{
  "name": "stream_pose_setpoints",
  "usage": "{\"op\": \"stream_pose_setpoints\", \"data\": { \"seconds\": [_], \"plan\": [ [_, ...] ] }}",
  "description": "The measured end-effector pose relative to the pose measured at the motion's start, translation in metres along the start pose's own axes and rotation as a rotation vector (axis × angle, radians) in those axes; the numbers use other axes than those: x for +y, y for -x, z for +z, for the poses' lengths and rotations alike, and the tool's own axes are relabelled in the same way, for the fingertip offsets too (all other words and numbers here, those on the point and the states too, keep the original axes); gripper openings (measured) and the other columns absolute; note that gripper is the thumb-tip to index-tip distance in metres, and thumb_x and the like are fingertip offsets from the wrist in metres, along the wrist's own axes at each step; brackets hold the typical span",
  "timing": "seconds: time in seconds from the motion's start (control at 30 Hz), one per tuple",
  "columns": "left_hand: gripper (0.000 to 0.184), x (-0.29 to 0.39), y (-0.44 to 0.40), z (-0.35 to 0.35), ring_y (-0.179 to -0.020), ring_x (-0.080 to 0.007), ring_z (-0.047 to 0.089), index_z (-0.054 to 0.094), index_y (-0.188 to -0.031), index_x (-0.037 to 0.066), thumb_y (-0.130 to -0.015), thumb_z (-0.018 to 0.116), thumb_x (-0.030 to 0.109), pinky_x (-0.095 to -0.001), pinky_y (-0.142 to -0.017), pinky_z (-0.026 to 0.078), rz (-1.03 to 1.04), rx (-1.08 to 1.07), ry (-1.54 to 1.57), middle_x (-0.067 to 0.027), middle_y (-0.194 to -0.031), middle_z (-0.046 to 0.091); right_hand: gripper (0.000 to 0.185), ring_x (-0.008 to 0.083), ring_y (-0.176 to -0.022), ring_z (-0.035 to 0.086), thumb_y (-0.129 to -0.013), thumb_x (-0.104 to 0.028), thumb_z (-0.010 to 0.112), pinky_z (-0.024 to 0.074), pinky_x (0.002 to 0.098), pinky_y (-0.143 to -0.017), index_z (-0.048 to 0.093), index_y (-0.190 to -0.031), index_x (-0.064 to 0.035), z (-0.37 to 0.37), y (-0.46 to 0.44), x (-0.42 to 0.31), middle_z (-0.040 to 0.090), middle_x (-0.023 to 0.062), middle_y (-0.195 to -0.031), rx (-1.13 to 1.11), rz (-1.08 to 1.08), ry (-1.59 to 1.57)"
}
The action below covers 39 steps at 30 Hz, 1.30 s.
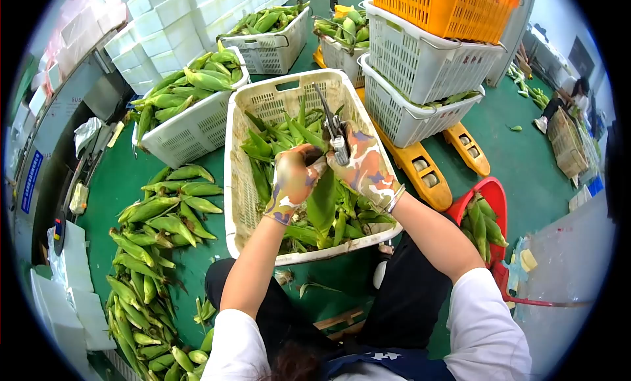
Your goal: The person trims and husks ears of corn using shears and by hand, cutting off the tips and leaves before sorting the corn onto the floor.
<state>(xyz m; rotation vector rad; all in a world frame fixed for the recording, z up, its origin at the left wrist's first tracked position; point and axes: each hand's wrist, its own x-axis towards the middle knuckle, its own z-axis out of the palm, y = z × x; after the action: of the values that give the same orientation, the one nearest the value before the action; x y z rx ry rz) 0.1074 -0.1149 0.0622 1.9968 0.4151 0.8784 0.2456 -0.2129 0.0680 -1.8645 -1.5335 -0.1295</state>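
Observation:
Both my hands wear camouflage-patterned gloves and work above a large white plastic crate [234, 203]. My left hand [296, 177] is closed around the upper end of an ear of corn [321, 207], whose green husk hangs down between my hands. My right hand [365, 163] is closed on a dark metal hand tool that looks like pruning shears [335, 128], its long thin part pointing up and away from me. The tool's metal end lies close to the corn's top, but the contact is hidden by my fingers. Loose green husks [289, 134] fill much of the crate below.
Husked-on corn ears [141, 269] lie piled on the green floor at left. A corn-filled crate [187, 128] stands behind them. Stacked crates [427, 66] sit on a yellow pallet jack [420, 174] at right. Nearer is a red basin [497, 203] with corn. Another person [572, 98] sits far right.

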Motion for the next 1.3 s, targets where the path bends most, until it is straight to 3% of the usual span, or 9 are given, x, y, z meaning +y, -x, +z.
{"op": "stream_pose_setpoints", "data": {
  "seconds": [0.43, 0.53, 0.6, 0.7, 0.9, 1.1, 1.17, 1.23, 1.3],
  "plan": [
    [0.018, -0.022, 0.008, 0.016, -0.069, -0.0281, 0.061, 0.063, -0.081, -0.002, -0.07, 0.064, 0.013, -0.0332, -0.063, 0.048, 0.218, 0.373, -0.248, -0.0162, -0.075, 0.062, 0.065, 0.0273, -0.07, 0.059, -0.071, -0.037, 0.067, 0.0475, 0.0344, -0.06, 0.045, -0.117, 0.0032, 0.016, -0.006, -0.023, 0.061, 0.0147, -0.082, 0.126, 0.282, -0.17],
    [0.008, -0.057, -0.002, -0.003, -0.065, -0.0143, 0.055, 0.061, -0.08, 0.003, -0.075, 0.063, 0.009, -0.0265, -0.058, 0.048, -0.341, 0.745, 0.255, -0.0064, -0.077, 0.06, 0.042, 0.0229, -0.065, 0.058, -0.069, -0.027, 0.069, 0.0468, 0.0328, -0.057, 0.054, -0.098, 0.0009, 0.034, 0.01, 0.002, 0.059, 0.0123, -0.074, 0.218, 0.386, -0.605],
    [0.006, -0.112, -0.01, -0.058, -0.056, -0.0133, 0.053, 0.057, -0.076, 0.001, -0.08, 0.059, 0.004, -0.0257, -0.049, 0.045, -0.159, 0.88, 0.512, -0.008, -0.076, 0.059, 0.032, 0.0178, -0.067, 0.057, -0.07, -0.015, 0.068, 0.0474, 0.0292, -0.06, 0.055, -0.095, 0.0013, 0.001, 0.018, -0.007, 0.06, 0.0085, -0.078, 0.367, 0.296, -0.537],
    [0.013, -0.06, 0.0, -0.064, -0.053, -0.0148, 0.058, 0.06, -0.081, 0.0, -0.079, 0.064, 0.012, -0.0267, -0.049, 0.048, -0.178, 0.661, 0.446, -0.0087, -0.065, 0.061, 0.022, 0.0111, -0.067, 0.055, -0.078, -0.003, 0.063, 0.0456, 0.0221, -0.059, 0.054, -0.097, 0.0017, -0.001, 0.021, 0.02, 0.06, 0.0041, -0.083, 0.266, 0.388, -0.992],
    [0.061, -0.03, 0.016, -0.005, -0.099, -0.0258, 0.056, 0.05, -0.114, -0.002, -0.07, 0.074, 0.033, -0.0345, -0.086, 0.045, -0.159, -0.108, 0.291, -0.0165, -0.107, 0.058, 0.018, 0.0131, -0.077, 0.056, -0.085, -0.009, 0.055, 0.0452, 0.0248, -0.068, 0.058, -0.096, 0.0047, -0.002, 0.019, 0.026, 0.061, 0.0068, -0.089, 0.18, 0.385, -1.008],
    [0.034, -0.003, 0.02, 0.034, -0.093, -0.0392, 0.052, 0.054, -0.104, -0.005, -0.075, 0.061, 0.012, -0.0397, -0.081, 0.044, 0.253, 0.14, -0.139, -0.0246, -0.1, 0.055, 0.028, 0.0136, -0.071, 0.057, -0.09, -0.019, 0.041, 0.046, 0.0259, -0.067, 0.059, -0.089, 0.0021, -0.007, 0.026, 0.002, 0.061, 0.0067, -0.081, 0.111, 0.163, -0.754],
    [0.027, -0.007, 0.02, 0.032, -0.088, -0.0288, 0.058, 0.054, -0.105, -0.004, -0.082, 0.057, 0.01, -0.034, -0.079, 0.045, 0.189, 0.107, -0.227, -0.0179, -0.099, 0.059, 0.029, 0.0115, -0.071, 0.056, -0.089, -0.023, 0.043, 0.0457, 0.0248, -0.065, 0.059, -0.087, 0.0019, -0.01, 0.027, 0.002, 0.061, 0.006, -0.08, 0.117, 0.194, -0.678],
    [0.018, -0.015, 0.015, 0.034, -0.084, -0.0193, 0.059, 0.057, -0.099, -0.004, -0.084, 0.055, 0.005, -0.0291, -0.076, 0.046, -0.042, 0.192, 0.549, -0.0113, -0.093, 0.061, 0.03, 0.0103, -0.07, 0.055, -0.089, -0.024, 0.045, 0.045, 0.0234, -0.063, 0.059, -0.088, 0.0023, -0.01, 0.03, 0.004, 0.06, 0.0053, -0.079, 0.122, 0.281, -0.84],
    [0.014, -0.026, 0.013, 0.03, -0.083, -0.0152, 0.058, 0.056, -0.097, -0.005, -0.086, 0.053, 0.004, -0.0261, -0.074, 0.046, 0.248, 0.244, 0.139, -0.009, -0.091, 0.061, 0.025, 0.0172, -0.081, 0.058, -0.09, -0.015, 0.043, 0.0464, 0.0277, -0.073, 0.058, -0.095, 0.0054, -0.015, 0.034, 0.008, 0.061, 0.0108, -0.09, 0.056, 0.248, -0.764]
  ]
}}
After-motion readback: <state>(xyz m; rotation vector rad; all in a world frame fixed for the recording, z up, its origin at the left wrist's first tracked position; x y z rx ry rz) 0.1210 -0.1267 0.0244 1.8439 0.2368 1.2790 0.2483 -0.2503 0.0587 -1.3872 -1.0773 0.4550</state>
